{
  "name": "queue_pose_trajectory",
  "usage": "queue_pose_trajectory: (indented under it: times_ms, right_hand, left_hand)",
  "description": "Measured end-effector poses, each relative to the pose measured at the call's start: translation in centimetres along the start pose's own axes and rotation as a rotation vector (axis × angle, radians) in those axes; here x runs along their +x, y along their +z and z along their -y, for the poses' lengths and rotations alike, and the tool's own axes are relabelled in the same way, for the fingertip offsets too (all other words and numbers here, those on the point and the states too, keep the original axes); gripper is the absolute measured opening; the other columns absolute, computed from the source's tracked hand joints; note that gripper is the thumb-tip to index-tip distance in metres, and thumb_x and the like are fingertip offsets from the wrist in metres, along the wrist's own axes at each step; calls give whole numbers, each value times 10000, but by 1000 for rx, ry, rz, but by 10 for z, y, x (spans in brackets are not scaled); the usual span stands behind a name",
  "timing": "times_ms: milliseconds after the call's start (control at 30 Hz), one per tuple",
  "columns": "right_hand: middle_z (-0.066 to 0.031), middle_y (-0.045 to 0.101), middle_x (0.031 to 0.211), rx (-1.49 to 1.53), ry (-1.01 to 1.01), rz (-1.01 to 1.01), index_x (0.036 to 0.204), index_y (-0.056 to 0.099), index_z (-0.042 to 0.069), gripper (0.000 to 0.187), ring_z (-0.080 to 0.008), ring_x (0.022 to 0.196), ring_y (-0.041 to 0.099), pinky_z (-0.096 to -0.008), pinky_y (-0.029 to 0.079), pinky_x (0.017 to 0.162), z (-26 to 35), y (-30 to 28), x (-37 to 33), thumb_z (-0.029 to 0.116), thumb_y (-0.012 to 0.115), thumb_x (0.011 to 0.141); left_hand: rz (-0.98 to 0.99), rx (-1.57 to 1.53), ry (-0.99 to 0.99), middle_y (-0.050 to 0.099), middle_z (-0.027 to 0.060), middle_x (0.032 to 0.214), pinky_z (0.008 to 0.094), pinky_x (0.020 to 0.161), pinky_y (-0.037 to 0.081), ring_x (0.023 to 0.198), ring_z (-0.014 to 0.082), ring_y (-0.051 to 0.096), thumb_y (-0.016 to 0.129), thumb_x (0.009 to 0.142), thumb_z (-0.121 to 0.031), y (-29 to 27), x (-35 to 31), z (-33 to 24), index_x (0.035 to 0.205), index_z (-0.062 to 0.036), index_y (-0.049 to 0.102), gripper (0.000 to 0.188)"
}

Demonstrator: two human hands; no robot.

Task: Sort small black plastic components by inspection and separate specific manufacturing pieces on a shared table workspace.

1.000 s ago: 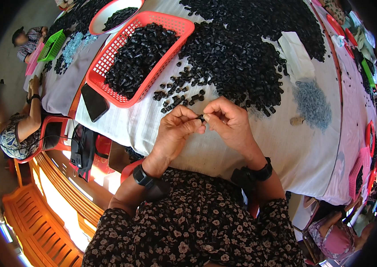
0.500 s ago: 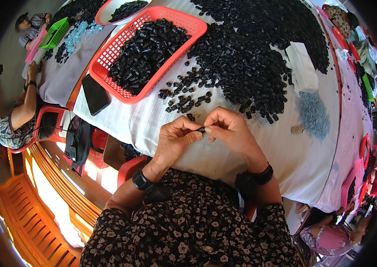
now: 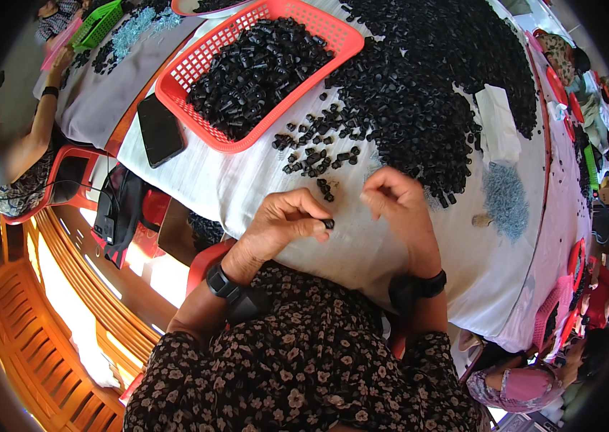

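Observation:
A small black plastic cap (image 3: 329, 223) is pinched between the thumb and forefinger of my left hand (image 3: 281, 225), above the near edge of the white-covered table. My right hand (image 3: 399, 205) hovers to its right, apart from the cap. Its thumb and forefinger are pressed together; whatever they hold, if anything, is too small to make out. Just beyond my hands, several loose black caps (image 3: 319, 162) lie scattered. A large heap of black caps (image 3: 419, 108) spreads behind them. To the right sits a pile of small clear pieces (image 3: 507, 201).
A red plastic basket (image 3: 236, 146) full of black parts stands at the far left, beside a dark phone (image 3: 160, 132). White folded cloth (image 3: 497, 126) lies against the heap, and a small brown block (image 3: 482, 220) near the clear pieces. Another person (image 3: 27, 151) sits at left.
My hands have come apart: the right has moved away to the right, while the left keeps the black cap. The whole view has shifted slightly.

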State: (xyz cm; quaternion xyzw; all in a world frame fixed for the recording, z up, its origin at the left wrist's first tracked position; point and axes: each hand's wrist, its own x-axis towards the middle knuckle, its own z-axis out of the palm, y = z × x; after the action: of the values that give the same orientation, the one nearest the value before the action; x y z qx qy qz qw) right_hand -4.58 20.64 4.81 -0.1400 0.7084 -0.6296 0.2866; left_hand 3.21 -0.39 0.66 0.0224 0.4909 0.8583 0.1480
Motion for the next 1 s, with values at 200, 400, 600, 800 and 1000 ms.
queue_pose_trajectory:
  times_ms: [200,400,600,800,1000]
  right_hand:
    - [12,538,756,-299,-336,-272,833,576,27,74,-41,615,467,-199,390,536,-36,15,11,-14,616,787]
    - [-114,521,846,-779,-395,-213,893,519,38,228,-301,749,564,-387,465,650,-29,47,12,45,664,717]
    - [-129,510,859,-954,-511,-275,882,523,15,192,-288,802,562,-379,481,680,-33,51,14,43,643,735]
    - [-125,487,848,-1112,-639,-244,913,528,-2,211,-280,820,556,-367,493,718,-34,47,12,11,598,715]
    - [-135,478,914,-1191,-647,-188,930,510,-2,192,-273,875,544,-358,491,744,-31,48,8,-1,524,738]
  left_hand:
    - [-62,-258,127,626,144,873,317,693,526,736,197,625,604,827,-7,-30,-6,-3,901,17,593,78]
    - [-117,-239,142,628,148,860,306,686,512,715,200,617,612,828,-34,-36,-9,0,896,10,581,87]
    - [-112,-216,149,638,140,842,307,688,500,702,206,616,599,825,-3,-34,-8,3,907,17,581,86]
    - [-121,-182,145,644,136,846,289,686,499,705,191,617,590,835,1,-30,-7,4,913,26,580,82]
    - [-140,-142,153,651,135,848,273,695,505,709,187,625,581,840,20,-27,-6,3,917,29,581,78]
